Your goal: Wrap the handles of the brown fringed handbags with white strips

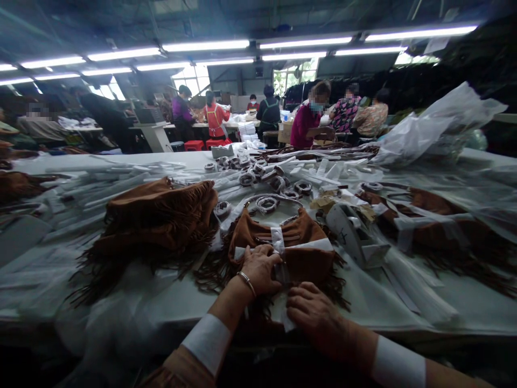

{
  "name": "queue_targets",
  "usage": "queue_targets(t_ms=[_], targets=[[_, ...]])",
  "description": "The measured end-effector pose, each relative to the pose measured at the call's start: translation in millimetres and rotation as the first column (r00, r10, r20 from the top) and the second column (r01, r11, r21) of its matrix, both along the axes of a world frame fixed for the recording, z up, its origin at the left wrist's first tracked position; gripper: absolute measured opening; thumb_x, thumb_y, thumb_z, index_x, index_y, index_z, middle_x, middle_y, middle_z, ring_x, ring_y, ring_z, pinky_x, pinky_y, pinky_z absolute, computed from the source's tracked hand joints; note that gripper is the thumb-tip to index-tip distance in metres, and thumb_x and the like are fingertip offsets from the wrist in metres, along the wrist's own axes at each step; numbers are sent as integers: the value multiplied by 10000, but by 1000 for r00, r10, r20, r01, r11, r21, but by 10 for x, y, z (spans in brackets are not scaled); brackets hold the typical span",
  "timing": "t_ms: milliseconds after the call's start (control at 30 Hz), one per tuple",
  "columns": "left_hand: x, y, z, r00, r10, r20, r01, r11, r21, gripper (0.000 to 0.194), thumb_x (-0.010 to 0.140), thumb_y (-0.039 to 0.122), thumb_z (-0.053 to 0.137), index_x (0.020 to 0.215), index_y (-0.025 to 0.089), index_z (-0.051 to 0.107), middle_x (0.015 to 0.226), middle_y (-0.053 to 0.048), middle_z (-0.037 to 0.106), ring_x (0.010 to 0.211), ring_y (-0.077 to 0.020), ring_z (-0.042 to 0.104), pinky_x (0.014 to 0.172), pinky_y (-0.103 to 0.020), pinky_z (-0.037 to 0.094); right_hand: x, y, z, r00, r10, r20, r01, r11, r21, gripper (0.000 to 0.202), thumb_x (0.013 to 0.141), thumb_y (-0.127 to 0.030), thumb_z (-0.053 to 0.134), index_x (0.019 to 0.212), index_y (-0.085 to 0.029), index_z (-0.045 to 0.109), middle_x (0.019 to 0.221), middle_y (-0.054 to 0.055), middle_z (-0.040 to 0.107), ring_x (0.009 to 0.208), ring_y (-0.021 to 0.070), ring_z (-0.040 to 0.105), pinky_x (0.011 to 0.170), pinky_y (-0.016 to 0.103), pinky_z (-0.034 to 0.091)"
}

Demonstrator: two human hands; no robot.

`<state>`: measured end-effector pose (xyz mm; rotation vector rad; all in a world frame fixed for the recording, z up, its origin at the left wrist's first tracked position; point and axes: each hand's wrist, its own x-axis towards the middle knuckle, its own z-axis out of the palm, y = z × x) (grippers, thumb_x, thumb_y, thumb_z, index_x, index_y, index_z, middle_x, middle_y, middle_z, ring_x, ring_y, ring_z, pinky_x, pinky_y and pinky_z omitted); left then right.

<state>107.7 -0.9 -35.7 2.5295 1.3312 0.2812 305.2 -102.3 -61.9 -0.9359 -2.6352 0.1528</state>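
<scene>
A brown fringed handbag (305, 262) lies on the table in front of me, with white wrapping strips (278, 237) crossing its front. My left hand (260, 269), a bracelet at its wrist, rests on the bag's lower left with fingers spread. Closer to the table's front edge, my right hand (317, 312) is closed, its fingers curled on the lower end of a thin white strip (288, 318) below the bag. Its fingertips are partly hidden. The bag's strap (278, 198) arches behind it, and brown fringe spreads to both sides.
Stacked brown fringed bags (161, 210) stand to the left; another wrapped bag (436, 215) lies right. A grey tape dispenser (351, 234) sits beside my bag. Wrapped strap coils (266, 203) and white strips (100, 188) cover the table behind. A co-worker (309, 118) works across the table.
</scene>
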Motion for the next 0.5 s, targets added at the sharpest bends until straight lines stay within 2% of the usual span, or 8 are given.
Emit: queue_targets(t_ms=[167,267,367,500], targets=[[1,-1,-19,1000,0,-8,0,1000,15,659,527,508,858,1126,348,632,1341,-61,523,1261,-351,468,1084,-717,206,-26,35,61,997,75,-19,-75,997,14,166,900,-103,453,869,-182,595,871,57,678,795,169,574,838,337,396],[0,-7,-24,1000,-1,4,0,1000,28,617,552,497,833,1116,347,633,1324,-57,531,1242,-344,481,1081,-722,202,-41,272,164,993,91,-79,-89,996,32,203,916,-108,437,890,-187,622,897,64,696,795,166,594,817,333,406],[-7,-6,-39,1000,-11,8,11,1000,17,644,549,481,817,1145,345,613,1316,-62,534,1242,-348,477,1085,-720,201,-81,659,230,982,3,-191,-2,1000,4,210,925,-134,476,844,-190,661,887,56,710,826,169,617,808,326,423],[-22,10,-89,999,0,44,0,1000,7,792,535,485,800,1256,295,533,1317,-90,545,1260,-359,467,1108,-715,181,-130,1065,194,934,-239,-266,216,970,-113,156,879,-223,634,755,-201,726,927,54,722,901,194,638,853,338,453]])
